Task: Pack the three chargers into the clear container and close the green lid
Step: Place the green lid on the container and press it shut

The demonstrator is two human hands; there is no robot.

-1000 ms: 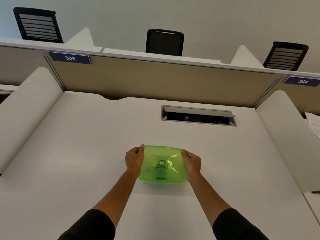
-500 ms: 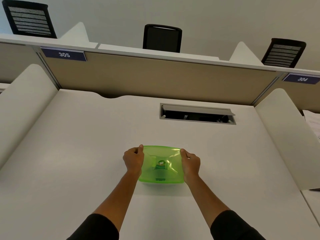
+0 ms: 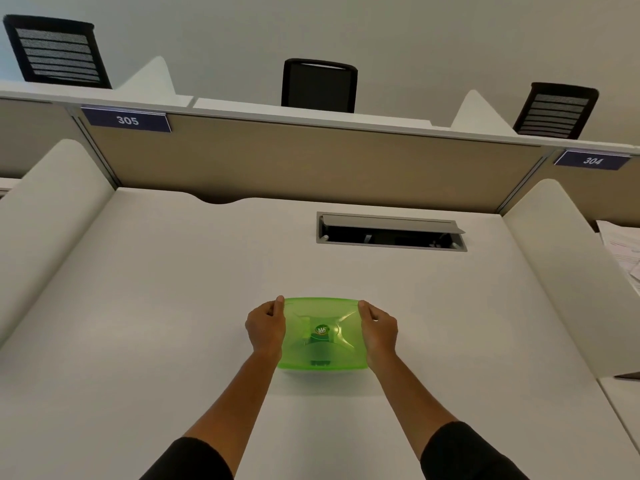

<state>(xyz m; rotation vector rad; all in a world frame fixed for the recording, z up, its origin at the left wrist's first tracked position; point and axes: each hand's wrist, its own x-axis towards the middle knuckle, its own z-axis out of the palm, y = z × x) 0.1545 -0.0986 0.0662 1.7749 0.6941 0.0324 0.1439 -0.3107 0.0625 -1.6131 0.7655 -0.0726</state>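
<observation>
A translucent green lid (image 3: pixel 322 332) with a round label in its middle covers the container on the white desk (image 3: pixel 173 306) in front of me. My left hand (image 3: pixel 266 327) grips the lid's left edge and my right hand (image 3: pixel 378 328) grips its right edge, thumbs on top. The clear container underneath is almost wholly hidden by the lid. Dim shapes show through the green plastic, but I cannot make out separate chargers.
A grey cable hatch (image 3: pixel 391 232) stands open in the desk beyond the lid. White side partitions (image 3: pixel 52 230) flank the desk and a beige divider (image 3: pixel 311 161) closes the back. Papers (image 3: pixel 623 251) lie on the neighbouring desk at right. Black chairs (image 3: pixel 318 84) stand behind.
Both hands have stayed on the lid's two sides. Only the view has shifted slightly.
</observation>
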